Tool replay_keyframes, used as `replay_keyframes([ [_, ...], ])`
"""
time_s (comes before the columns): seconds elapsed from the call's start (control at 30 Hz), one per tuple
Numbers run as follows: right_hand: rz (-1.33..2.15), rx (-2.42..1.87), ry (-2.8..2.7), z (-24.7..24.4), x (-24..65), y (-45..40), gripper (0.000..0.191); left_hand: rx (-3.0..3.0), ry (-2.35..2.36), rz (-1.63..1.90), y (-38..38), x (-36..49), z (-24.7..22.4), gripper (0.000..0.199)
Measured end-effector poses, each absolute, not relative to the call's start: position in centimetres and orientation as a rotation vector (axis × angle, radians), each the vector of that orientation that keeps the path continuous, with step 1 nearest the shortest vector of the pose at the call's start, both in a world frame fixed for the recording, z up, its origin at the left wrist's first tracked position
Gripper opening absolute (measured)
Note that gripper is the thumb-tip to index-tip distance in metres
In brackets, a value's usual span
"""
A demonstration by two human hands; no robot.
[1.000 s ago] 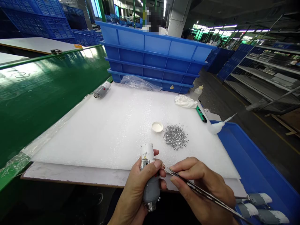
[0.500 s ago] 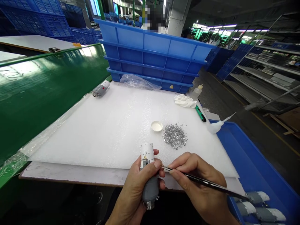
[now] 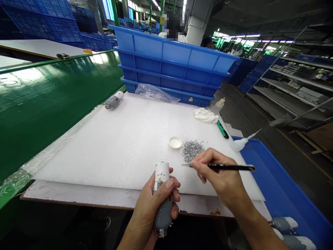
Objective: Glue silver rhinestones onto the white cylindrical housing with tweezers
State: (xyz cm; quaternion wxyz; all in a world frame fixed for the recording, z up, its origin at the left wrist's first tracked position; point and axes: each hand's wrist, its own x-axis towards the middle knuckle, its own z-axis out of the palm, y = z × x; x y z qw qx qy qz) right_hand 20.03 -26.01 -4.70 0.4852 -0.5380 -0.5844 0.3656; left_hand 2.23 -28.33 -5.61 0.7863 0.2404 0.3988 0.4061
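My left hand is closed around a grey and white cylindrical model, its white end pointing away from me and the thumb lying across its middle. Between the fingertips of my right hand is a thin black-handled brush with a silvery front part; its bristles are too small to make out. The brush's tip is just in front of a heap of tiny silvery pieces. Beside the heap sits a small shallow white cap with something cream-coloured inside.
A white foam sheet covers the table. Stacked blue crates stand behind it. At right are a white cloth, green cutter, bottles and a blue bin holding similar models. Another model lies far left.
My right hand has moved up and away from the model, carrying the brush to the near edge of the silvery heap. The left hand still holds the model, slightly lower in view.
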Motion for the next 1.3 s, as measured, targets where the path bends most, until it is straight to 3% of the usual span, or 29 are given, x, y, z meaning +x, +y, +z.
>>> replay_keyframes([
  [0.23, 0.674, -1.513, -1.712, -3.9, 20.1, -19.5, 0.022, 0.734, 0.954, 0.804, -28.8, 2.3, -5.2, 0.042],
  [0.57, 0.558, -1.545, -1.941, -4.0, 19.0, -18.0, 0.026, 0.761, 0.969, 0.802, -28.7, 1.6, -6.0, 0.044],
  [0.97, 0.391, -1.331, -1.837, -3.1, 18.9, -20.6, 0.022, 0.512, 0.868, 0.861, -28.9, 1.5, -5.3, 0.049],
  [1.3, 0.545, -1.14, -1.43, -2.6, 16.1, -28.9, 0.016, 0.858, 1.153, 1.042, -29.4, 2.7, -5.7, 0.028],
])
